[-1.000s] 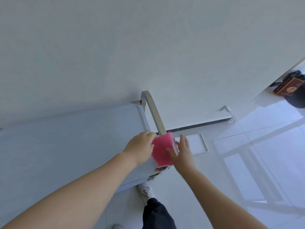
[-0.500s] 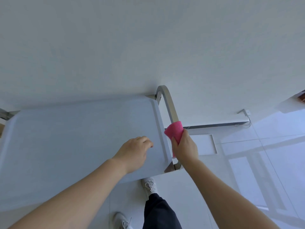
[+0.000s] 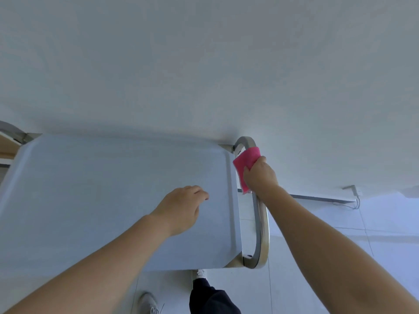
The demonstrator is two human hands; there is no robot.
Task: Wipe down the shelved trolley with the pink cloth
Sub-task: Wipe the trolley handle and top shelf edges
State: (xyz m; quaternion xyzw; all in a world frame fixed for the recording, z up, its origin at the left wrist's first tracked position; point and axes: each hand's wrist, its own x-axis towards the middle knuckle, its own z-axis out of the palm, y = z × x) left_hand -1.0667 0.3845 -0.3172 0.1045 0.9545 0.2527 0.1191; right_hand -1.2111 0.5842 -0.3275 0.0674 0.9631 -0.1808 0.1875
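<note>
The trolley's pale grey top shelf (image 3: 102, 200) fills the lower left of the head view, seen from above. Its curved metal handle (image 3: 260, 241) runs along the right end. My right hand (image 3: 260, 175) holds the pink cloth (image 3: 246, 164) wrapped around the far part of that handle. My left hand (image 3: 181, 207) rests palm down on the shelf near its right edge, fingers loosely curled, holding nothing. The lower shelves are hidden under the top one.
A white wall (image 3: 204, 64) stands right behind the trolley. To the right is a pale tiled floor (image 3: 340, 245) with a dark skirting strip (image 3: 317, 198) and a cable by the wall. My shoes (image 3: 149, 302) and a dark trouser leg (image 3: 213, 298) are below the shelf's front edge.
My right hand took the cloth alone and slid it up along the handle towards the wall. My left hand let go of the cloth and settled on the top shelf.
</note>
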